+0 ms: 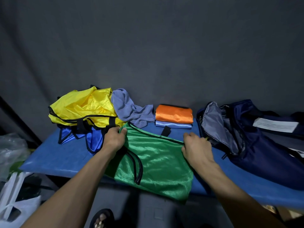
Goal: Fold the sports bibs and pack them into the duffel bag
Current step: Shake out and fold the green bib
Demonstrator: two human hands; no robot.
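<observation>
A green bib [158, 163] with black trim lies spread on the blue table [54, 158], its near edge hanging over the front. My left hand [115, 137] pinches its far left corner. My right hand [196, 148] grips its far right corner. A yellow bib [82, 106] lies crumpled at the back left over a blue bib [93, 137]. Behind the green one sit a folded orange bib [174, 114] stacked on a folded light blue bib [172, 125]. The navy duffel bag [256, 148] lies at the right with its mouth open.
A crumpled grey-blue cloth [130, 109] lies between the yellow bib and the folded stack. White plastic bags [14, 201] sit on the floor at the left. A dark fabric backdrop [148, 46] hangs behind the table. A sandalled foot [102, 218] shows below.
</observation>
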